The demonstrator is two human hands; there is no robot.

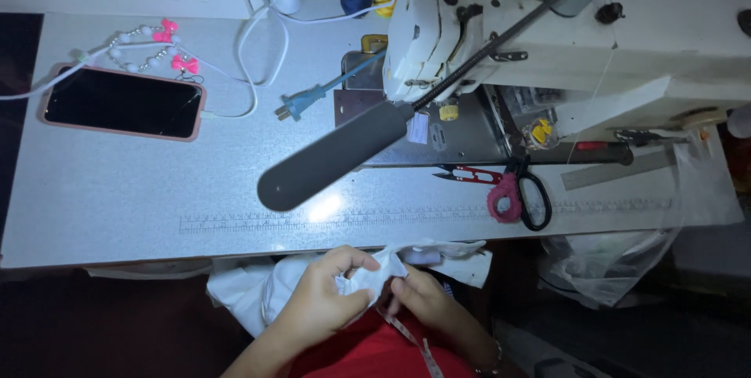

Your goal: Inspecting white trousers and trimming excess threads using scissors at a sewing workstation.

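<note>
Both grips clench one piece of white cloth (375,272): left hand (325,300) and right hand (426,304) pinch it between them, just below the worktop (117,198) edge. Scissors (520,190) lie beyond the right grip.

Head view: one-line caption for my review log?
Both hands, left hand and right hand, hold white fabric below a sewing machine.

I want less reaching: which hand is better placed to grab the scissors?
Probably the right hand: it lies nearer the scissors at table right. The left hand grips the white cloth, farther away.
</note>
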